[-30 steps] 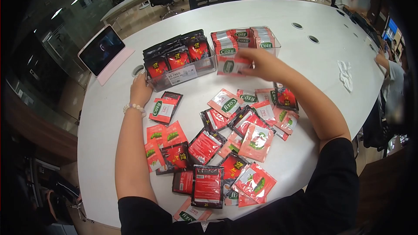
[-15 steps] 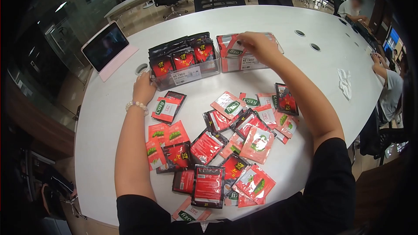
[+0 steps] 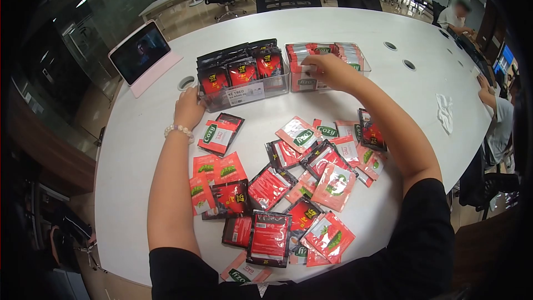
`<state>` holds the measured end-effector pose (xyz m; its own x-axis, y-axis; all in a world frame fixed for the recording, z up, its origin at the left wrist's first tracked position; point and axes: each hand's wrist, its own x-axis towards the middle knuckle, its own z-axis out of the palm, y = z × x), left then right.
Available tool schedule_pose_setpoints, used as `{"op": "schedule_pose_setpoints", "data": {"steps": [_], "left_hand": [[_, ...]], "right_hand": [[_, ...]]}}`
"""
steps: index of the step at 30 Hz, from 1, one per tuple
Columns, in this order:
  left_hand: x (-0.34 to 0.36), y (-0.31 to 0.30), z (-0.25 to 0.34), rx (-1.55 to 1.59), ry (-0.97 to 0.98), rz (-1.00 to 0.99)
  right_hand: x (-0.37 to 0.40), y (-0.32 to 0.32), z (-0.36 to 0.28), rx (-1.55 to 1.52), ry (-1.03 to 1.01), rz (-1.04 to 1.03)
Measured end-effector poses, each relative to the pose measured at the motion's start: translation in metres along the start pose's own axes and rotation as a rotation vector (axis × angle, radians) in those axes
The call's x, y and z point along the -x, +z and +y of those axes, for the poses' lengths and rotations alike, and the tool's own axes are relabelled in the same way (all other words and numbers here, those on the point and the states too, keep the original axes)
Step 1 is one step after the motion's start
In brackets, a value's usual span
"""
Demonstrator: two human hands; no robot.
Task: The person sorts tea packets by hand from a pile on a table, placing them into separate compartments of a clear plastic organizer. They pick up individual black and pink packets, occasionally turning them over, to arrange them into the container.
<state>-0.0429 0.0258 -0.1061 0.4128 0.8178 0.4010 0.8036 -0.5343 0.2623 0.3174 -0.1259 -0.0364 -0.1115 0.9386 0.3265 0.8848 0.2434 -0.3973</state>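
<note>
My left hand (image 3: 189, 109), with a beaded bracelet, is closed around the left end of a clear plastic bin (image 3: 265, 95) filled with upright black-and-red G7 coffee sachets (image 3: 242, 73). My right hand (image 3: 332, 72) is bent over a second clear bin (image 3: 366, 69) of pink-and-red Cozy tea sachets. Its fingers are curled at the top of a tea sachet (image 3: 306, 83) whose upside-down Cozy label shows through the front wall. The fingertips are partly hidden. Nearest my left wrist lies a tea sachet (image 3: 217, 136) on top of a coffee sachet.
Mixed sachets (image 3: 272, 188) lie scattered on the white table (image 3: 139, 189) between my arms. A tablet in a pink case (image 3: 141, 50) stands at the back left. A crumpled tissue (image 3: 444, 113) and cable holes (image 3: 409, 65) are at the right. Other people sit at the far right.
My right hand has moved down with the tea sachet, which now sits lower inside the right bin. My left hand stays at the coffee bin. The view has shifted slightly.
</note>
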Motion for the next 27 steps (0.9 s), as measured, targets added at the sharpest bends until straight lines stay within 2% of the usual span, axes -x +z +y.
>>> {"op": "schedule_pose_setpoints", "data": {"steps": [1, 2, 5, 8, 11, 12, 15, 16, 19, 21, 23, 27], "left_hand": [[0.000, 0.001, -0.002, 0.000, 0.015, 0.008], [-0.001, 0.003, -0.004, 0.000, 0.031, 0.017], [0.000, 0.001, 0.000, -0.019, 0.009, 0.013], [0.002, -0.004, 0.003, -0.027, -0.016, 0.001], [0.000, -0.002, 0.002, -0.005, -0.001, 0.000], [0.000, -0.001, 0.002, 0.003, 0.005, 0.003], [0.002, -0.006, 0.008, 0.001, -0.032, -0.008], [0.002, -0.006, 0.008, 0.000, -0.031, -0.008], [0.000, -0.003, 0.005, 0.008, -0.016, -0.005], [0.000, 0.000, 0.001, 0.025, 0.008, 0.002], [0.001, 0.000, 0.002, 0.032, 0.007, 0.007], [0.001, -0.005, 0.007, 0.019, -0.026, -0.012]], "right_hand": [[0.001, -0.003, 0.003, 0.018, -0.034, 0.019], [0.001, -0.005, 0.005, -0.090, 0.011, 0.077], [0.004, -0.024, 0.008, -0.449, 0.129, 0.269], [0.011, -0.042, 0.005, -0.907, 0.260, 0.372], [0.018, -0.061, 0.011, -0.894, 0.354, 0.267], [0.021, -0.065, 0.012, -0.824, 0.320, 0.259], [0.032, -0.081, -0.007, -0.055, 0.210, 0.038], [0.034, -0.078, -0.004, 0.050, 0.050, -0.035], [0.042, -0.071, -0.062, 0.003, 0.292, -0.375], [0.040, -0.044, -0.062, 0.037, 0.171, -0.375], [0.034, -0.020, -0.055, 0.149, 0.107, -0.466], [0.038, -0.016, -0.045, 0.301, 0.148, -0.638]]}}
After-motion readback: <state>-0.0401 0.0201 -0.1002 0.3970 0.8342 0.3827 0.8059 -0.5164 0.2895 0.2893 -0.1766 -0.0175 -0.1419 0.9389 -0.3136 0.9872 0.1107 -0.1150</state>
